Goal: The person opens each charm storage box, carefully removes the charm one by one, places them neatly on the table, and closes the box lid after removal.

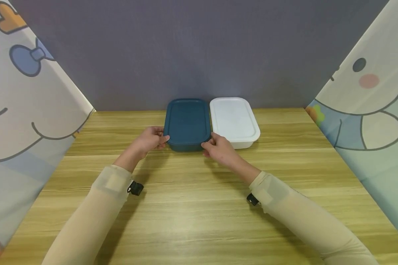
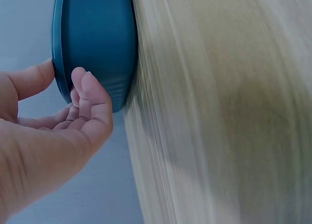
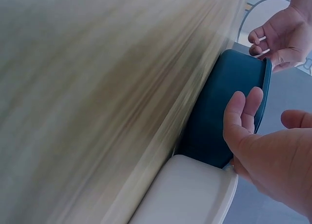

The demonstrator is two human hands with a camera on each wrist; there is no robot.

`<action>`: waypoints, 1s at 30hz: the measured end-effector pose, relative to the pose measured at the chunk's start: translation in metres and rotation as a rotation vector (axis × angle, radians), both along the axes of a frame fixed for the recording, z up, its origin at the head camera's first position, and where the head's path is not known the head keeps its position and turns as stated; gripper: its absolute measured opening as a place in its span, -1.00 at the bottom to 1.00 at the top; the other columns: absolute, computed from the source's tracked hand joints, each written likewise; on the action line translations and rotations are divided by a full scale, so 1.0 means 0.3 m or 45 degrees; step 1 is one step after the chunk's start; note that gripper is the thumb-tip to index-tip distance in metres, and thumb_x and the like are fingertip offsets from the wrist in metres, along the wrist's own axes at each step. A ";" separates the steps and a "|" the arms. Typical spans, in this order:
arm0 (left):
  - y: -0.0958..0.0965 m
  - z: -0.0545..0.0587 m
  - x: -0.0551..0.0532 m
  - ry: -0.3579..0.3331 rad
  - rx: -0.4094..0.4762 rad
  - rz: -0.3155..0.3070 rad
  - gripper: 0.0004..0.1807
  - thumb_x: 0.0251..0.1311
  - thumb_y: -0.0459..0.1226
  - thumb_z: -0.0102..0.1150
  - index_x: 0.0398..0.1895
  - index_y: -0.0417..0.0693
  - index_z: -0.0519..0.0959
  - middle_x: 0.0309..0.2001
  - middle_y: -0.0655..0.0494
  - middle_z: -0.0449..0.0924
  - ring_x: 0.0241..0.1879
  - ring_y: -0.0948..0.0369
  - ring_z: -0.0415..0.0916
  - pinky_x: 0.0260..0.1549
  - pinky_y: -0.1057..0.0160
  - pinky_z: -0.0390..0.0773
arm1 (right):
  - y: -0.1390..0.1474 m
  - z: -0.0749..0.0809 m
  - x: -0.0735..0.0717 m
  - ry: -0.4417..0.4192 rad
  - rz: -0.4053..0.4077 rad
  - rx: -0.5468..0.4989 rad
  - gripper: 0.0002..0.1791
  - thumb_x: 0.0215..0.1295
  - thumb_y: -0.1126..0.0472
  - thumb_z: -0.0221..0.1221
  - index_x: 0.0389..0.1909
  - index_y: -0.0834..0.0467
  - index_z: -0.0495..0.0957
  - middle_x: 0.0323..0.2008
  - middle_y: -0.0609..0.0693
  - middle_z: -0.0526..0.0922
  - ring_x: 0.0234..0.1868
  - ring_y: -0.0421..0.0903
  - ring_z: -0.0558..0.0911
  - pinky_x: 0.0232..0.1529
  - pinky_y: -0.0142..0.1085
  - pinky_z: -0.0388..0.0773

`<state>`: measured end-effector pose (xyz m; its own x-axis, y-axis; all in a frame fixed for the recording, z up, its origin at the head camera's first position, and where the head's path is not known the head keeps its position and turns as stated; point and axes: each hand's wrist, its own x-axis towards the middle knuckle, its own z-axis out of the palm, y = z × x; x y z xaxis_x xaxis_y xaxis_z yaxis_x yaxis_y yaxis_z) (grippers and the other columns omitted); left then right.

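A dark blue storage box [image 1: 187, 121] with a flat lid lies at the back of the table. My left hand [image 1: 149, 140] pinches its near left corner, thumb over the lid's rim and fingers beneath, as the left wrist view shows at the box's rounded end [image 2: 97, 43]. At the near right corner, my right hand [image 1: 220, 150] pinches the rim the same way; some of its fingers are hidden behind the box in the right wrist view. A white lidded box [image 1: 234, 117] stands close against the blue one's right side.
The wood-grain table [image 1: 185, 206] runs up to a grey back panel [image 1: 199, 55]. Cartoon-printed cloth walls [image 1: 30, 106] flank it left and right. Each sleeved wrist carries a small black camera [image 1: 136, 188].
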<state>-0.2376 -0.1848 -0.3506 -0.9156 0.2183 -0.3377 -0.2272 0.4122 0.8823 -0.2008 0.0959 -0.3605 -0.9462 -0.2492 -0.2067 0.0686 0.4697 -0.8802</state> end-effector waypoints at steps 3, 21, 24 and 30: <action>-0.001 -0.002 0.001 0.003 -0.008 0.003 -0.20 0.66 -0.27 0.01 0.73 -0.31 -0.14 0.30 -0.19 0.35 -0.02 0.06 0.48 0.38 -0.11 0.51 | 0.000 0.001 0.001 0.008 0.001 0.010 -0.11 0.63 0.03 0.08 0.73 0.27 -0.14 -0.12 0.07 0.72 0.01 0.00 0.81 0.30 -0.07 0.65; -0.008 0.011 0.009 0.029 -0.030 -0.034 -0.19 0.67 -0.24 -0.01 0.74 -0.29 -0.18 0.70 -0.34 -0.07 0.38 -0.25 0.47 0.43 -0.15 0.49 | -0.004 0.027 -0.001 0.108 -0.016 0.024 -0.12 0.63 0.02 0.08 0.74 0.21 -0.12 -0.09 0.17 0.75 -0.03 0.12 0.81 -0.03 -0.25 0.57; -0.014 0.022 0.015 0.048 -0.018 -0.031 -0.20 0.67 -0.24 -0.01 0.73 -0.31 -0.16 0.69 -0.35 -0.07 0.41 -0.27 0.43 0.43 -0.17 0.48 | -0.006 0.033 0.000 0.107 -0.007 0.020 -0.14 0.64 0.01 0.06 0.74 0.22 -0.10 -0.09 0.15 0.74 -0.01 0.11 0.81 0.00 -0.24 0.58; -0.027 0.045 0.028 0.097 -0.045 -0.015 -0.25 0.66 -0.23 0.01 0.72 -0.29 -0.04 0.64 -0.32 0.05 0.50 -0.22 0.33 0.44 -0.19 0.47 | -0.006 0.034 0.004 0.099 -0.043 -0.025 -0.20 0.67 -0.01 0.05 0.73 0.18 -0.01 -0.15 0.08 0.76 -0.03 -0.02 0.81 0.32 -0.08 0.58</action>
<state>-0.2293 -0.1929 -0.3371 -0.9365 0.2181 -0.2746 -0.1548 0.4453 0.8819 -0.1996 0.0941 -0.3503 -0.9670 -0.2204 -0.1276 0.0150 0.4509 -0.8925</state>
